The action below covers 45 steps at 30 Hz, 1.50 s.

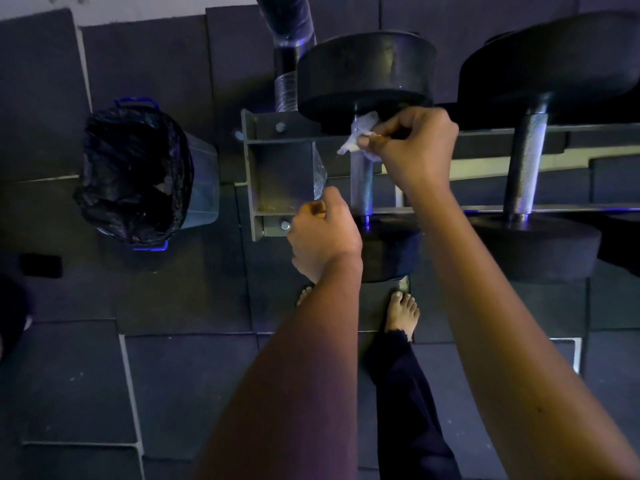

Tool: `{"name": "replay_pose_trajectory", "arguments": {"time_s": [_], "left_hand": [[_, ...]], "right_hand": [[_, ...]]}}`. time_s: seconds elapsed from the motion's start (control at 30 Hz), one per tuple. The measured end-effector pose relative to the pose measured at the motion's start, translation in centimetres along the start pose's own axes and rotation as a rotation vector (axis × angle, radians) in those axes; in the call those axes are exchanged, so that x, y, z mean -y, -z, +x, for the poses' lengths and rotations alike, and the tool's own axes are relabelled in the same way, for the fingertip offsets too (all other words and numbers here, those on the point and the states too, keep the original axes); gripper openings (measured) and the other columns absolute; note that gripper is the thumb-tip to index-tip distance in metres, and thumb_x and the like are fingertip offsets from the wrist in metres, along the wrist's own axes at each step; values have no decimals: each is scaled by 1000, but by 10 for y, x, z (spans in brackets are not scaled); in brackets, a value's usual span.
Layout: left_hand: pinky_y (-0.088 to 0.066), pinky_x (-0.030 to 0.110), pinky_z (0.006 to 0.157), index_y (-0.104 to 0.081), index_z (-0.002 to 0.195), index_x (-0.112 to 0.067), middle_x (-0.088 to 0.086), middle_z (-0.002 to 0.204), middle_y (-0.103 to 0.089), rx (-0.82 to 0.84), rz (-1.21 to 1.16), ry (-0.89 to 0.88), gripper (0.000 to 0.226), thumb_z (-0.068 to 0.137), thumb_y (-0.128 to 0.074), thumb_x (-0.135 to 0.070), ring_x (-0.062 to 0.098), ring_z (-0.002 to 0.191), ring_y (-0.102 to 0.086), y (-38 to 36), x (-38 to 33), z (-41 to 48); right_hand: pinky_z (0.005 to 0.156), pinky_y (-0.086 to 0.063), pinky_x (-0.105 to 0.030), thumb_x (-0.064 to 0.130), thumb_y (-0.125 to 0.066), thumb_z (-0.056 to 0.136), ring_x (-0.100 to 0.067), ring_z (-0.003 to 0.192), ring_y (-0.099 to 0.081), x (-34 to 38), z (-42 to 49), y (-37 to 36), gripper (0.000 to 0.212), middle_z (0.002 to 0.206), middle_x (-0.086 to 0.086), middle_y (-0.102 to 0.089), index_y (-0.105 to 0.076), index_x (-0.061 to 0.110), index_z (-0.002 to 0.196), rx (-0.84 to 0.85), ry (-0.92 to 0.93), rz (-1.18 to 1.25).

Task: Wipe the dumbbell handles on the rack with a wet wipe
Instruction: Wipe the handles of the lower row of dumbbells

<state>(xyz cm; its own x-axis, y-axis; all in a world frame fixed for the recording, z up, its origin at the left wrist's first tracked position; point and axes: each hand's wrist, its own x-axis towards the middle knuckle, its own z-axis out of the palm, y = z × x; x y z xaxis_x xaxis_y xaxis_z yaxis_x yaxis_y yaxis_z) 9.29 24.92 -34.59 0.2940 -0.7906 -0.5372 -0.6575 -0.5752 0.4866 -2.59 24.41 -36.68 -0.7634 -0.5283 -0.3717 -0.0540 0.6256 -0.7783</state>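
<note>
Two black dumbbells lie across the grey metal rack (277,174). The left dumbbell (367,74) has a knurled steel handle (362,183). My right hand (412,143) pinches a crumpled white wet wipe (356,133) against the far end of that handle, just under the weight head. My left hand (323,233) sits near the handle's near end, fingers closed on a clear plastic wrapper (320,176). The second dumbbell (554,64) rests to the right, its handle (524,161) bare.
A bin lined with a black bag (138,174) stands on the floor left of the rack. Dark rubber floor tiles (173,375) cover the ground. My bare feet (401,313) stand below the rack. A wrapped black post (287,46) rises behind the rack's left end.
</note>
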Motion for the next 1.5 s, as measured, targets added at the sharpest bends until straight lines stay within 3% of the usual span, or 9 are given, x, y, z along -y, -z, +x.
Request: {"name": "replay_pose_trajectory", "arguments": {"time_s": [0.3,0.47,0.67,0.9,1.03,1.13,1.23,1.37,1.5], "left_hand": [[-48,38,76,-61,72,-16,-4,68,-55,21,26,30,33,86,-47,-43,13,64,-50,2,-3,-1],[-50,43,81,-61,71,-18,-3,69,-58,22,24,18,34,83,-47,-46,17,67,-54,2,-4,-2],[-48,43,80,-54,61,-22,-4,64,-54,18,16,9,32,84,-49,-43,19,67,-54,1,-2,-1],[-48,42,77,-57,62,-21,-5,62,-54,8,11,10,32,85,-50,-42,17,66,-53,1,-4,-2],[-50,43,79,-55,60,-21,-6,62,-53,4,20,14,34,86,-50,-42,18,67,-54,1,-4,-2],[-50,43,79,-58,63,-20,-7,63,-51,4,28,18,32,86,-50,-42,18,67,-53,1,-5,-2],[-49,43,79,-59,63,-20,-6,62,-52,11,31,17,33,86,-50,-42,16,64,-51,1,-5,-2],[-49,44,82,-58,63,-20,-5,62,-53,26,30,20,32,85,-50,-42,15,64,-51,1,-5,-2],[-49,43,82,-59,66,-19,-6,62,-52,34,30,15,32,86,-49,-42,13,63,-50,2,-4,-2]], "right_hand": [[53,-42,-1,17,-84,70,7,59,-58,-28,-57,12,16,68,11,-64,-68,17,71,223,-97,-109],[57,-44,-3,20,-85,70,5,63,-61,-11,-36,6,16,74,5,-69,-74,13,80,112,-13,-101],[52,-40,-5,25,-87,63,4,54,-54,12,2,-3,17,63,9,-65,-75,18,72,-27,-25,-47],[69,-53,-26,40,-84,66,-8,68,-64,0,-7,-16,29,69,7,-67,-71,16,75,-104,-78,-45],[60,-48,-15,34,-83,69,-6,63,-63,1,-8,-17,21,65,7,-66,-72,16,72,-145,-47,-41],[57,-48,-15,27,-79,71,-7,59,-62,3,-10,-14,13,63,7,-66,-73,16,71,-186,-15,-36],[53,-40,-4,29,-79,74,-3,62,-61,4,-10,-15,13,67,7,-67,-72,17,74,-161,-42,-30],[59,-47,-14,36,-82,67,-4,62,-61,4,-5,-17,23,66,8,-66,-71,16,73,-131,-78,-20],[54,-48,-16,31,-84,67,-3,53,-56,2,-1,-10,24,61,5,-66,-70,13,66,-118,-87,29]]}}
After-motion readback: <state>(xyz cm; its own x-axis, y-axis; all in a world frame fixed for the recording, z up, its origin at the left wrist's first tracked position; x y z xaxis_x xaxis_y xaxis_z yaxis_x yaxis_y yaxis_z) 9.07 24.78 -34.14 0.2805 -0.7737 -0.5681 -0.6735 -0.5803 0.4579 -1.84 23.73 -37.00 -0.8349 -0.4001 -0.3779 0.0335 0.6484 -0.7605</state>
